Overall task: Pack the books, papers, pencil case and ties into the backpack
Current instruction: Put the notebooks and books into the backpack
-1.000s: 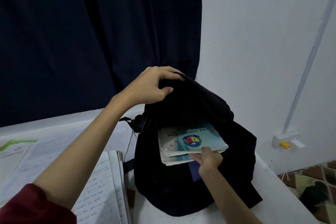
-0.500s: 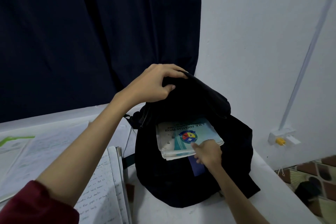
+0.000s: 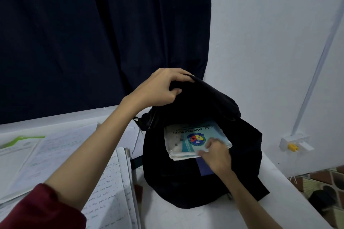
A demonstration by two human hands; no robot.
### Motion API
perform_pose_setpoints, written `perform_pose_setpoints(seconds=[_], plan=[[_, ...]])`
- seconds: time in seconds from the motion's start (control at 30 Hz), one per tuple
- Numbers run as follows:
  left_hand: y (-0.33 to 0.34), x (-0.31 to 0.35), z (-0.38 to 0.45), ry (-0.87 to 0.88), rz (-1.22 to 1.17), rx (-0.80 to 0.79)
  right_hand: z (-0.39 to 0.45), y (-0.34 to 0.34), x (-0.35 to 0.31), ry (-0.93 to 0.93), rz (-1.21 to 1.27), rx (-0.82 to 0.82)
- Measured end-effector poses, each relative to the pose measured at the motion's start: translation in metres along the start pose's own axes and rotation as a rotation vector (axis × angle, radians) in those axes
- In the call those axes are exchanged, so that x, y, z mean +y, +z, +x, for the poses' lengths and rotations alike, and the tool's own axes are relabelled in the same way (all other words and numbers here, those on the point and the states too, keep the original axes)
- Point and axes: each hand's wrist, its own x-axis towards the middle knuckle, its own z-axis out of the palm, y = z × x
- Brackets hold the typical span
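Observation:
A black backpack (image 3: 186, 178) stands on the white table (image 3: 214, 215) with its top open. My left hand (image 3: 160, 87) grips the upper flap and holds it up. A stack of light blue books (image 3: 186, 139) with a round crest sticks halfway out of the opening. My right hand (image 3: 216, 152) rests on the stack's near right corner, fingers bent over the cover and edge. A dark blue sheet (image 3: 203, 168) shows under the hand. Left of the bag lie an open handwritten notebook (image 3: 111, 188) and loose papers (image 3: 46, 150).
A dark curtain (image 3: 93, 33) hangs behind the table. The white wall (image 3: 270, 42) at right carries a conduit and a socket with a yellow plug (image 3: 293, 147). Patterned floor tiles (image 3: 325, 182) lie beyond the table's right edge.
The book stack has slid a little deeper into the backpack. My right hand has moved up with it onto the cover. My left hand keeps the flap raised.

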Motion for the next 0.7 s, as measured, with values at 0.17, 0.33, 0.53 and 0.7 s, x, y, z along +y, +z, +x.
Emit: perform_pose_setpoints(seconds=[0.17, 0.33, 0.53, 0.7], plan=[[0.0, -0.001, -0.003, -0.004, -0.021, 0.01, 0.038, -0.023, 0.034, 0.208, -0.034, 0.074], [0.001, -0.001, -0.003, -0.006, -0.018, 0.02, 0.055, -0.013, 0.042, 0.257, 0.088, 0.088], [-0.005, -0.001, 0.002, -0.02, -0.023, 0.043, 0.058, -0.01, 0.042, 0.269, 0.083, 0.125], [0.002, -0.011, -0.004, -0.047, -0.013, -0.004, 0.033, -0.032, 0.032, 0.219, 0.487, 0.593]])
